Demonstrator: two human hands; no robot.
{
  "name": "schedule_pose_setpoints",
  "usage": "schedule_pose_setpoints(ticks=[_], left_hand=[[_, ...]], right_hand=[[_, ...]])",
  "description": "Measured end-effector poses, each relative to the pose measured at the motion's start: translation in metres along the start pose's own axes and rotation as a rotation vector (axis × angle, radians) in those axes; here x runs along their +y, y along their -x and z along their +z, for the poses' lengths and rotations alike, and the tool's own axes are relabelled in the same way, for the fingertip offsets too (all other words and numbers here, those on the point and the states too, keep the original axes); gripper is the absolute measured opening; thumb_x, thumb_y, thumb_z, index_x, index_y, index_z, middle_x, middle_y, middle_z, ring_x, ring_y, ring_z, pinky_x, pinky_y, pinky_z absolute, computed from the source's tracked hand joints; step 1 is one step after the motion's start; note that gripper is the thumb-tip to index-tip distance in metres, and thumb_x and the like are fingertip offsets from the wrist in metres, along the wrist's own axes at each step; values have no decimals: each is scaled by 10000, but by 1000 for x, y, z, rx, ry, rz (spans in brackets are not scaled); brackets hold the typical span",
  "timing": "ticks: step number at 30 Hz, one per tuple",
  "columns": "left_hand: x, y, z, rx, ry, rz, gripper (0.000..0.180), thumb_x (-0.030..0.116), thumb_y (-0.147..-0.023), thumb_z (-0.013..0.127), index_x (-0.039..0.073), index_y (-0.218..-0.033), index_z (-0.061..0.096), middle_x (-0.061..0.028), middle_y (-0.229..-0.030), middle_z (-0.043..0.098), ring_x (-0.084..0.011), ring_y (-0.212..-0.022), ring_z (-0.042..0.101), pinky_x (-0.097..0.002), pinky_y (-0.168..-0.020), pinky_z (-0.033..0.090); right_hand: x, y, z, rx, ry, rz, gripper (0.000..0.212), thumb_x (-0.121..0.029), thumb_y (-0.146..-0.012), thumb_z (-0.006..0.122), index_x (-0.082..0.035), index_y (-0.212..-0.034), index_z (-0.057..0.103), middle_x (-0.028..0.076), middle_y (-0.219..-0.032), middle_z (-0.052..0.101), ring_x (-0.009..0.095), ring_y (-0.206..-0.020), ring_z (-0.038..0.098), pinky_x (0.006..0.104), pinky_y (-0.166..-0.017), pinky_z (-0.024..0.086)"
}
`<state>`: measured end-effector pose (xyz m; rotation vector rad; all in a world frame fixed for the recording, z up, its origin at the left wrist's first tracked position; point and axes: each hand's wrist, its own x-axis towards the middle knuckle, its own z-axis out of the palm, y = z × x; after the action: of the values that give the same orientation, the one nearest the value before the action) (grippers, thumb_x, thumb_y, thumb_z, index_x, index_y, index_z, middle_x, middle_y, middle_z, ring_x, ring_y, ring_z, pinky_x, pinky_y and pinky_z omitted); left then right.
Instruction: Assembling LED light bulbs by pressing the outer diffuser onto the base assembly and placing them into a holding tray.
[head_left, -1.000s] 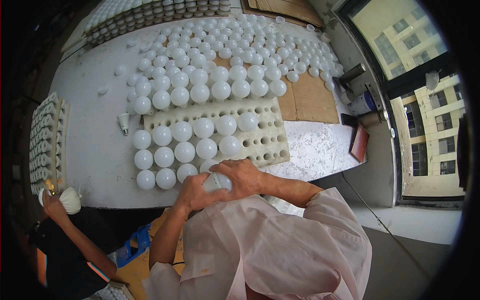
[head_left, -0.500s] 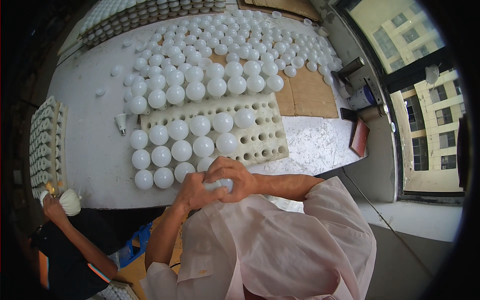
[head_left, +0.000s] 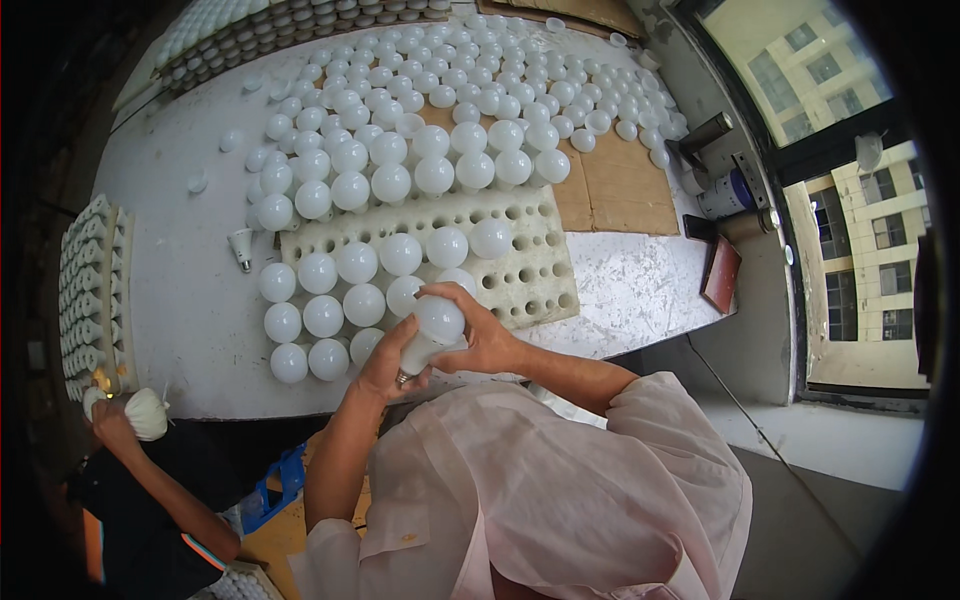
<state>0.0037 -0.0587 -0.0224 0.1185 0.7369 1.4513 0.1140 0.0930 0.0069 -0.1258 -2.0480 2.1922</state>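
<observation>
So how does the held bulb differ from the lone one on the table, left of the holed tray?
Shape: the held bulb has a round white globe; the lone bulb shows none, just a tapered body.
Support: the held bulb is gripped between left hand and right hand; the lone bulb rests untouched on the table.
Apparent size: the held bulb looks bigger than the lone bulb.
Shared: white tapered body, metallic base end.

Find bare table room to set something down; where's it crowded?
Bare: left of the table, between tray stack and lone bulb; right patch, bordered by holed board, cardboard and red box.
Crowded: far side, under white domes; the board's left, under bulb rows.
</observation>
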Motion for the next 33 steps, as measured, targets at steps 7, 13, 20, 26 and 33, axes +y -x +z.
schedule_pose_setpoints(ticks=[7, 13, 20, 26, 33], left_hand=[[-18, 19, -9, 288, -336, 170, 547, 375, -922, 528, -24, -1274, 406, -221, -1119, 605, -264, -811, 678, -260, -515, 517], [-4, 20, -1, 230, -366, 262, 360, 156, -879, 582, -54, -1164, 515, -235, -1144, 607, -259, -841, 669, -258, -569, 515], [13, 31, -3, 339, -544, 368, 329, 97, -862, 587, -54, -1147, 522, -239, -1103, 627, -230, -810, 666, -250, -547, 493], [26, 55, -17, 691, -428, 517, 261, 66, -842, 549, -77, -1061, 549, -207, -1002, 654, -214, -727, 660, -249, -512, 483], [60, 70, -26, 1036, -517, 605, 220, 82, -856, 553, -72, -1014, 554, -198, -957, 659, -186, -673, 642, -233, -509, 476]], right_hand=[[10, 15, -61, 438, 479, -182, 853, -102, -644, 798, -73, -1358, 331, 140, -1255, 471, 252, -1195, 456, 379, -1006, 375], [31, 3, -163, 821, 973, -328, 737, -32, -624, 766, -66, -1269, 410, 183, -1175, 449, 340, -1037, 511, 397, -915, 438], [53, -9, -173, 365, 778, -24, 725, -129, -687, 738, -79, -1339, 425, 208, -1320, 398, 380, -1230, 399, 457, -1017, 369], [78, -55, -317, 928, 761, 123, 528, -149, -753, 714, -92, -1247, 536, 167, -1166, 555, 301, -1055, 562, 393, -892, 482], [126, -148, -447, 827, 1431, 359, 793, -410, -634, 765, -181, -1336, 475, 191, -1392, 378, 420, -1300, 304, 493, -1053, 325]])
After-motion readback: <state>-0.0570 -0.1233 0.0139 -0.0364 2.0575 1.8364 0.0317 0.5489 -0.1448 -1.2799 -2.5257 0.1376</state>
